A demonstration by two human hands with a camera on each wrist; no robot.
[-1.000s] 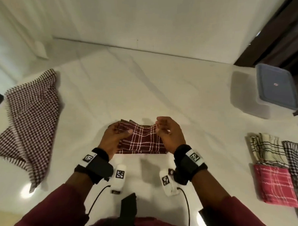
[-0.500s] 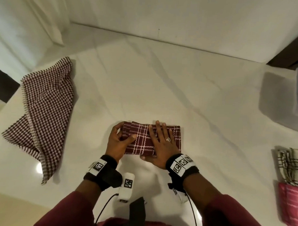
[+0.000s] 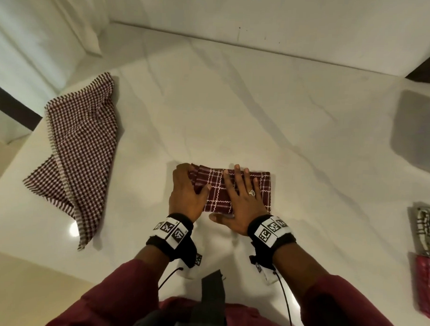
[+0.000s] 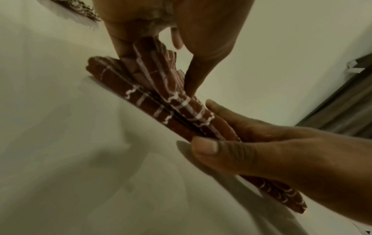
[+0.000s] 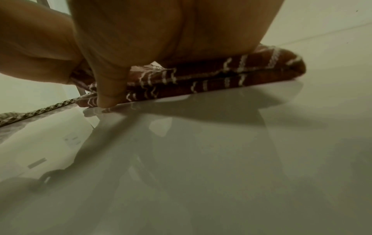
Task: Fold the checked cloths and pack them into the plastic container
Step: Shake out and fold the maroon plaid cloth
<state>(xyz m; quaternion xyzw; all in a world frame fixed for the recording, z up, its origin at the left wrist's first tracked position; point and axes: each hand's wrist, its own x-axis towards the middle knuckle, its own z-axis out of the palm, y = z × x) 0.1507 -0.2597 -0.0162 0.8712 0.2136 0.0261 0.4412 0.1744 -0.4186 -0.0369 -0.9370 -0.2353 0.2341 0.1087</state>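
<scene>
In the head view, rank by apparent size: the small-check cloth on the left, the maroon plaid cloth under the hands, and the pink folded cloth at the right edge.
1. small-check cloth, spread out, clearly largest.
2. maroon plaid cloth, folded, partly covered by the left hand and right hand.
3. pink folded cloth: smallest as seen, but the frame edge cuts it off, so its full size is unsure.

Cut off by head view's right edge: cream checked cloth (image 3: 427,228) and pink cloth (image 3: 427,289), well right of maroon cloth (image 3: 242,188); middle hidden under right hand (image 3: 242,200).

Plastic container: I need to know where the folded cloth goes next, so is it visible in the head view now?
No: the head view shows the maroon cloth, another checked cloth and folded cloths, no container.
</scene>
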